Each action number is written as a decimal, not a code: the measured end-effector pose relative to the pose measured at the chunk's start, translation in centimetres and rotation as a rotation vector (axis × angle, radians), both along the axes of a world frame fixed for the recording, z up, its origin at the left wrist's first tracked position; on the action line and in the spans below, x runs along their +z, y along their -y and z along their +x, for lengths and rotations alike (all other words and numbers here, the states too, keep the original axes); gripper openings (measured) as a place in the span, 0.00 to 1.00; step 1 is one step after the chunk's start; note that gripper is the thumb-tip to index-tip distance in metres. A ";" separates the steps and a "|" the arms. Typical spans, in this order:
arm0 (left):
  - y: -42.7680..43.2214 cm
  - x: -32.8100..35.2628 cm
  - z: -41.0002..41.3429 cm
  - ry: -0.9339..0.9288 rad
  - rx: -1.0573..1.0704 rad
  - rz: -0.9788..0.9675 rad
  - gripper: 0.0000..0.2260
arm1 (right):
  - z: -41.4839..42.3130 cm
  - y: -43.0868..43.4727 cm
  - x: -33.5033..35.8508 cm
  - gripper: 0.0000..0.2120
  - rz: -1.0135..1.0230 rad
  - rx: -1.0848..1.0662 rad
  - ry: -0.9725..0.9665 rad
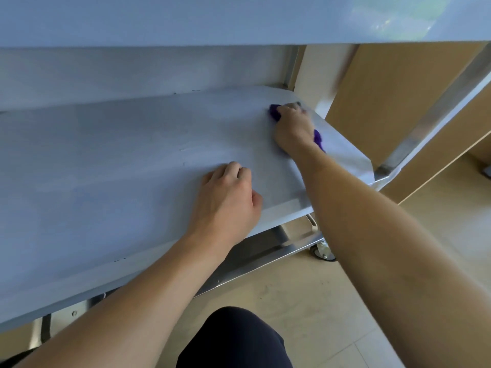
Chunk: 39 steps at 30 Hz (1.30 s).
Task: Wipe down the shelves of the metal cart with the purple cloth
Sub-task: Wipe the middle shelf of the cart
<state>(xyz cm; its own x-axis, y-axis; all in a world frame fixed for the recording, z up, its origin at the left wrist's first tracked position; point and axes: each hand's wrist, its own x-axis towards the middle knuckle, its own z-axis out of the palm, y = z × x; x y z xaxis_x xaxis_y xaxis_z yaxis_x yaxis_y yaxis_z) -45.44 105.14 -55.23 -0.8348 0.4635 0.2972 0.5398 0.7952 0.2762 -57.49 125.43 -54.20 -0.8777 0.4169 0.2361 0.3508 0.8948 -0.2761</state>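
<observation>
Wiping the middle shelf of the cart, cloth at its right end.

My left hand [228,197] rests at centre frame on the middle shelf [106,168] near its front edge, fingers curled under and holding nothing. Right of it, in the upper right, my right hand [292,126] grips the bunched purple cloth [275,112] and presses it flat on the same shelf, near the far right corner. The cloth shows beyond my fingertips and again beside my wrist, so its long axis runs diagonally under my palm, from upper left to lower right. The top shelf [186,17] spans the top of the frame; a caster wheel [322,252] stands on the floor, lower right.
</observation>
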 end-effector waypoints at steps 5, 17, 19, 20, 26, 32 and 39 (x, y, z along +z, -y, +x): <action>0.2 0.0 0.2 -0.001 0.007 0.003 0.12 | -0.1 3.1 0.0 0.20 0.003 0.531 0.023; -0.6 0.0 0.4 0.022 0.005 0.027 0.09 | -1.0 -2.7 0.2 0.21 0.016 0.161 0.006; -0.6 0.0 0.3 0.025 0.005 0.037 0.09 | -0.2 -0.4 0.4 0.19 -0.017 0.439 -0.018; -0.5 0.0 0.4 0.025 0.006 0.037 0.09 | 0.7 0.6 0.5 0.18 -0.022 0.603 -0.031; -0.7 0.0 0.5 0.026 -0.002 0.025 0.10 | 3.7 0.9 0.7 0.17 -0.005 0.843 0.014; -0.9 0.1 0.6 0.027 -0.005 0.031 0.08 | 0.3 1.5 0.6 0.19 -0.045 0.359 0.010; -1.0 0.1 0.8 0.001 -0.012 0.039 0.08 | 7.8 3.2 0.3 0.16 0.047 0.804 -0.027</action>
<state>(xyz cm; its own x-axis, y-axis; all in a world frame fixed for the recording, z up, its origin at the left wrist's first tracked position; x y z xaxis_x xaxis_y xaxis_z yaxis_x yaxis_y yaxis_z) -44.65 106.13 -55.09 -0.8297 0.4615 0.3140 0.5487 0.7774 0.3076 -49.70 122.18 -53.92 -0.8987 -0.3512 0.2627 -0.4120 0.8815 -0.2307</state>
